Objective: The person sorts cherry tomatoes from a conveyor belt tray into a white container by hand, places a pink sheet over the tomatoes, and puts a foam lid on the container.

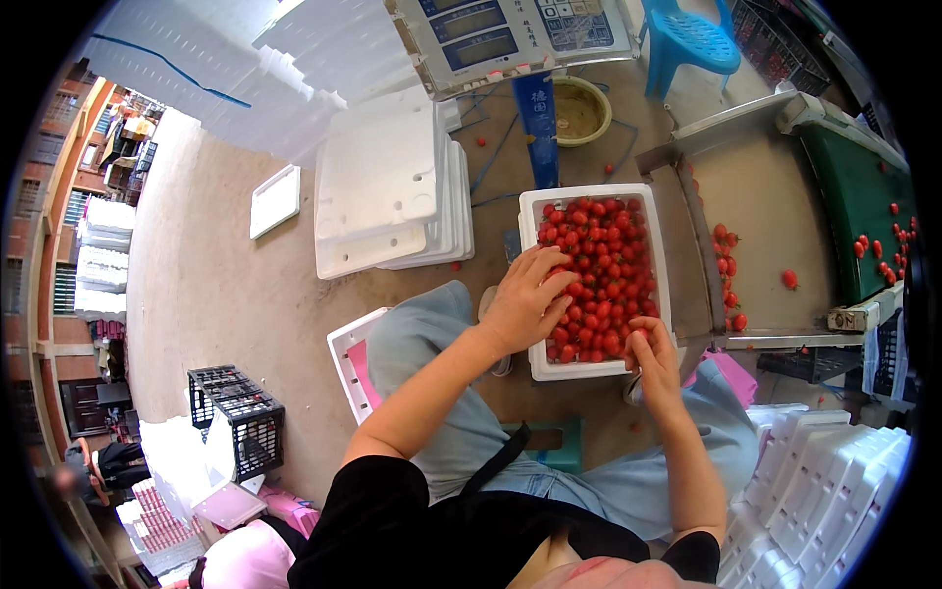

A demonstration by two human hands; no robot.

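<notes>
A white foam box (527, 294) full of small red cherry tomatoes (600, 250) stands on a scale in front of me, between my knees. My left hand (526, 294) reaches over the box's left side, its fingers spread and touching the tomatoes at the top. At the lower right corner my right hand (653, 361) has its thumb and fingers curled close around what looks like one red tomato. The scale's blue post (537, 132) rises behind the box and carries a display panel (508, 37).
Right of the box, a metal sorting tray (765, 243) holds loose tomatoes beside a green conveyor belt (839, 206). White foam lids (379, 169) are stacked at left. Foam boxes (817, 478) stand at lower right, a black crate (235, 420) at lower left. Other people are at lower left.
</notes>
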